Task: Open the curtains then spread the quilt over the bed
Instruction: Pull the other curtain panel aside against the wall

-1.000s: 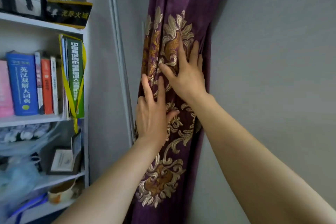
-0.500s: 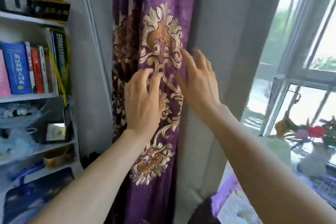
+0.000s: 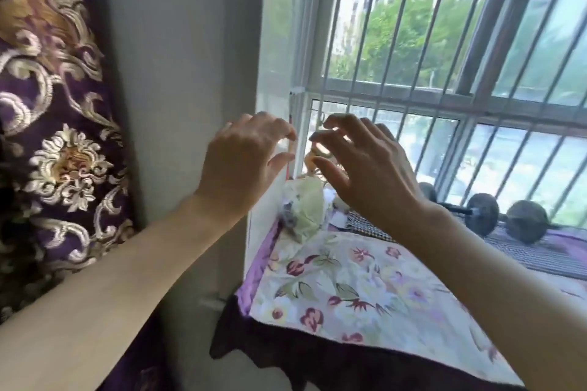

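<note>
The purple curtain (image 3: 54, 124) with gold embroidery hangs bunched at the far left, beside a grey wall strip. My left hand (image 3: 241, 162) is raised in front of the window's left edge, fingers curled and apart, holding nothing. My right hand (image 3: 359, 165) hovers just right of it, fingers spread, also holding nothing. Both hands are off the curtain, well to its right. No quilt or bed is clearly in view.
A barred window (image 3: 444, 79) fills the upper right. On the sill lie a floral cloth (image 3: 365, 289), a pale green bundle (image 3: 301, 209) and two dark dumbbells (image 3: 502, 216). A dark fringed cloth (image 3: 317, 359) hangs below the floral one.
The view has swung right from the bookshelf and curtain to the window. Both hands have come off the curtain and now hover in front of the window.
</note>
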